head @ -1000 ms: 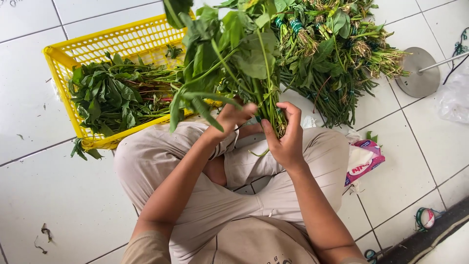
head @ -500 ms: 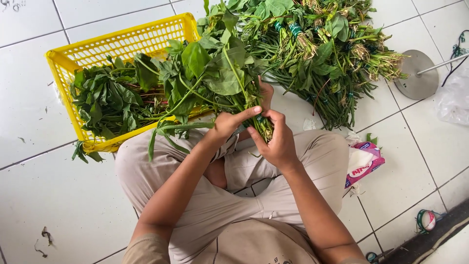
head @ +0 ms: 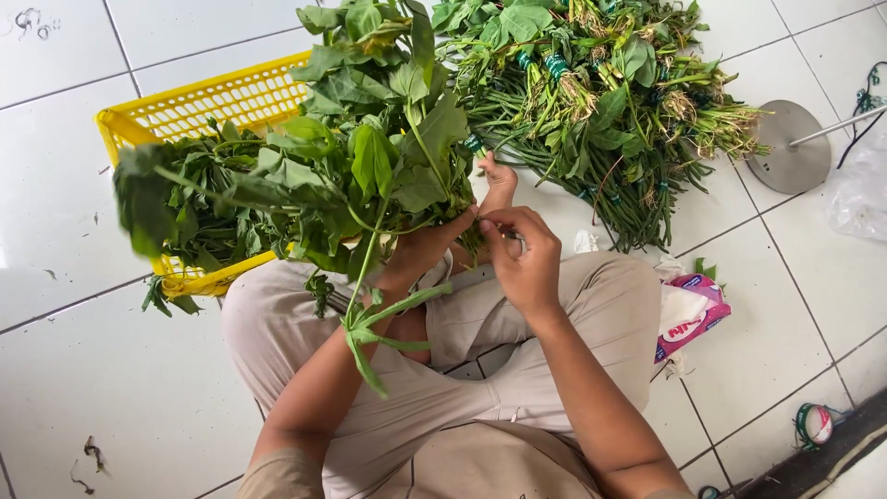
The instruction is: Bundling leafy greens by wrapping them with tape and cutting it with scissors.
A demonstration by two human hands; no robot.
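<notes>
Left hand (head: pixel 420 251) clenched around the stem ends of a leafy bunch (head: pixel 351 157), leaves fanned up and leftward over the lap. Right hand (head: pixel 525 259) pinching at the same stem ends, fingertips touching the left hand. Behind the bunch: yellow crate (head: pixel 139 125) holding greens. Upper right: pile of tied bundles (head: pixel 601 102) on the tiled floor (head: pixel 55 212).

A soft pink-and-white packet (head: pixel 688 312) lies on the tiled floor (head: pixel 785 305) just beside the person's right knee; a clear plastic bag (head: pixel 859 189) sits at the floor's right edge.
</notes>
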